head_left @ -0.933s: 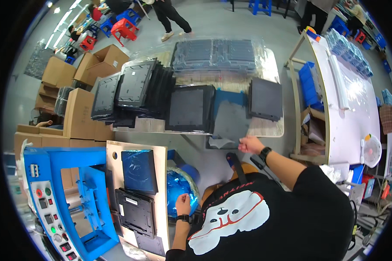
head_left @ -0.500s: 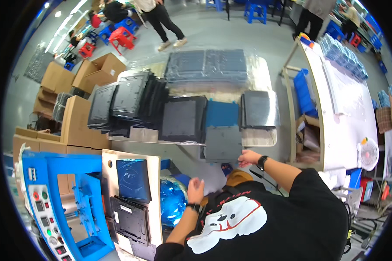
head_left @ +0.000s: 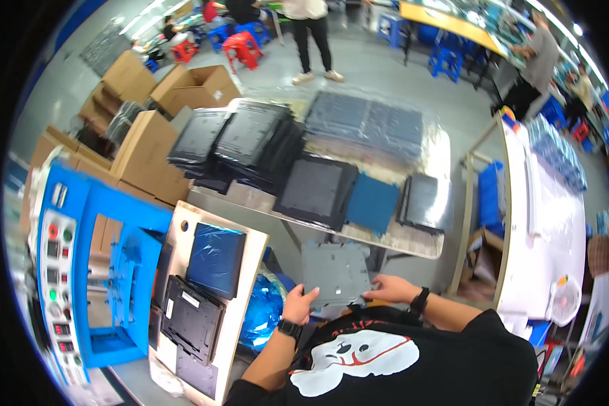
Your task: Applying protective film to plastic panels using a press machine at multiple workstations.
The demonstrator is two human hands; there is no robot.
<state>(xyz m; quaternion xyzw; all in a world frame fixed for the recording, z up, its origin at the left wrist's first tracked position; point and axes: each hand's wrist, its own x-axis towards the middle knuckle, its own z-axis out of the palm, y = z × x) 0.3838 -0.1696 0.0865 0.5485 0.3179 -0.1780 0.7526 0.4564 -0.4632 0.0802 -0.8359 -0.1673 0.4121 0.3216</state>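
Note:
A thin grey plastic panel (head_left: 336, 271) with small clips along its edges is held up in front of my body. My right hand (head_left: 390, 289) grips its near right corner, fingers closed on the edge. At the near left corner, my left hand (head_left: 298, 304) has its thumb against the panel; the fingers behind are partly hidden. On the long table beyond lie a stack of black panels (head_left: 316, 191), a blue sheet (head_left: 372, 203) and another dark glossy stack (head_left: 426, 201).
To the left stands a blue press machine (head_left: 125, 284) with a button panel. Beside it, a wooden board (head_left: 254, 254) carries a film-covered blue panel (head_left: 216, 260) and a black frame (head_left: 191, 319). Cardboard boxes (head_left: 145, 152) are farther back. A white table (head_left: 548, 230) stands at right.
The grey panel has come off the table's near edge toward my body in my right hand. My left hand, empty before, now meets its left corner. The whole view has turned left.

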